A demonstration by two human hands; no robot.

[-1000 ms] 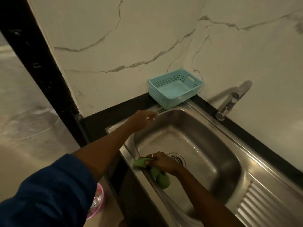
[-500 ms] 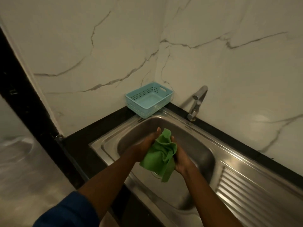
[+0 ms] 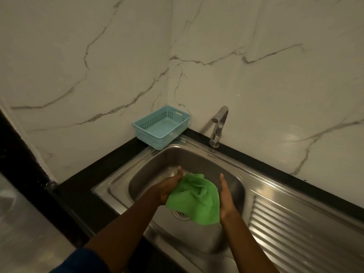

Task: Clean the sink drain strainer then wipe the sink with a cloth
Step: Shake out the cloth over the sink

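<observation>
A crumpled green cloth (image 3: 197, 200) hangs above the steel sink bowl (image 3: 157, 166), held between both of my hands. My left hand (image 3: 170, 186) grips its left edge with the thumb raised. My right hand (image 3: 225, 198) presses flat against its right side, fingers straight. Under the cloth's lower edge part of the round drain strainer (image 3: 178, 214) shows in the bowl's floor; the rest of it is hidden by the cloth.
A light blue perforated basket (image 3: 163, 127) sits on the black counter at the corner behind the sink. A chrome tap (image 3: 217, 125) stands at the back rim. A ribbed draining board (image 3: 295, 233) lies to the right. Marble walls close two sides.
The cloth was lifted from the sink's front edge and taken in both hands above the bowl. Since half a second ago it has spread wider and my right fingers have straightened.
</observation>
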